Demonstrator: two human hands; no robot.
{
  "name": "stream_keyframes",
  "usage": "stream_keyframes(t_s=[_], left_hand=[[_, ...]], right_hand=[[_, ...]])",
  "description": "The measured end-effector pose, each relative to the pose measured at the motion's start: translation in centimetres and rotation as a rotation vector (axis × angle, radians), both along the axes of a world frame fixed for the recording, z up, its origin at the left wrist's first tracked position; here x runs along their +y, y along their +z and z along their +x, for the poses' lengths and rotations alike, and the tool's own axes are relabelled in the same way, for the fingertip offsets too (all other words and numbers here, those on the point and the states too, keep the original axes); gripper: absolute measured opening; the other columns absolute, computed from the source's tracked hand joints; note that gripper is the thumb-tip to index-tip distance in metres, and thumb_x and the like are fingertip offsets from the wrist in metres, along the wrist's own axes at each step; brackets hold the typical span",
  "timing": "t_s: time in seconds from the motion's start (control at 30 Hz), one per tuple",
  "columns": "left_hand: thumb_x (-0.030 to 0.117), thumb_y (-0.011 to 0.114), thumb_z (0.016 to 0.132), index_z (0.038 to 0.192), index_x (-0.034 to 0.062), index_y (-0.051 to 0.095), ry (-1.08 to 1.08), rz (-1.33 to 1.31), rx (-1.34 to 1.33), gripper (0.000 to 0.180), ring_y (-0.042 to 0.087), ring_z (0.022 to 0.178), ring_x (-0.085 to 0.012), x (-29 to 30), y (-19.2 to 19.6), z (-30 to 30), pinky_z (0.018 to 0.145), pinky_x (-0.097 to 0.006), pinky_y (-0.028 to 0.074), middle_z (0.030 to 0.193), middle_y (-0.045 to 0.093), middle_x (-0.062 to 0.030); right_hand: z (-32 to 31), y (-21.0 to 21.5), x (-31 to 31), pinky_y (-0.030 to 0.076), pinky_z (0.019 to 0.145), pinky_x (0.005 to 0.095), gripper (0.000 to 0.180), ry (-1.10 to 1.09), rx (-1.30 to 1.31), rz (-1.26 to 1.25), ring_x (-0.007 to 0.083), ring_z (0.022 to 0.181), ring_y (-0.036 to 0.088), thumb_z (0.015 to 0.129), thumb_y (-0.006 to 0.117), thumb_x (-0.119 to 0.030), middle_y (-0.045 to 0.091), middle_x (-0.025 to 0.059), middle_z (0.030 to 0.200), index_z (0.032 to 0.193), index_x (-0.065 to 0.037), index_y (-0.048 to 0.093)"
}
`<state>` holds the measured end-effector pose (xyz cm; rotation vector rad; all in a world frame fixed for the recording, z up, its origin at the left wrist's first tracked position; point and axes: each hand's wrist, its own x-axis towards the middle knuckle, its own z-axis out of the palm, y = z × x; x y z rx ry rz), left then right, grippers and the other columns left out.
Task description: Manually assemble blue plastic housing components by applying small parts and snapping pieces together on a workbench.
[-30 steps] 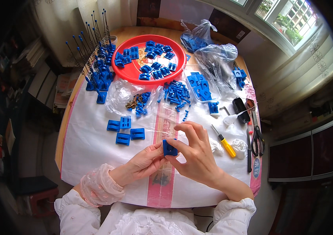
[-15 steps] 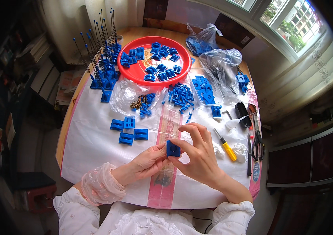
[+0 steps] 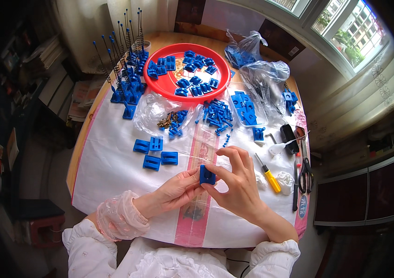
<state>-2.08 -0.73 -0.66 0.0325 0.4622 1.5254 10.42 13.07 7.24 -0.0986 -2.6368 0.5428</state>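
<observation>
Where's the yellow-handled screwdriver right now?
In the head view, the yellow-handled screwdriver lies on the white sheet, right of the right hand, between two crumpled white wads.

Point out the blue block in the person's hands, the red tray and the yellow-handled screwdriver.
Blue block (image 3: 207, 174): head view, near the middle of its visible face.
Red tray (image 3: 164, 86): head view, bare red inner surface.
Yellow-handled screwdriver (image 3: 272, 181): head view, middle of its handle.
</observation>
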Motion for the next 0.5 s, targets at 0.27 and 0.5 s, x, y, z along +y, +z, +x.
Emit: stream_keyframes(t_s=[0.27, 0.5], left_hand=[[0.018, 0.049, 0.102, 0.131, 0.0039, 0.048, 0.050, 0.011, 0.011, 0.032, 0.059, 0.119, -0.0221, -0.22, 0.08, 0.20, 0.099, -0.028, 0.054, 0.126, 0.057, -0.0144], [0.016, 0.048, 0.102, 0.130, 0.0045, 0.049, 0.089, 0.035, 0.031, 0.030, 0.059, 0.118, -0.0212, -0.13, -0.43, 0.35, 0.098, -0.027, 0.055, 0.125, 0.058, -0.0125]], right_hand=[[0.02, -0.59, -0.42, 0.039, 0.089, 0.0453, 0.044, -0.011, 0.023, 0.025, 0.0333, 0.119, 0.045, 0.064, 0.082, -0.017, 0.052, 0.0120, 0.121, 0.105, -0.010, 0.068], [0.13, -0.75, -0.54, 0.038, 0.088, 0.0450, 0.044, -0.011, 0.037, 0.079, 0.0330, 0.119, 0.045, 0.065, 0.082, -0.018, 0.052, 0.0124, 0.120, 0.105, -0.009, 0.068]])
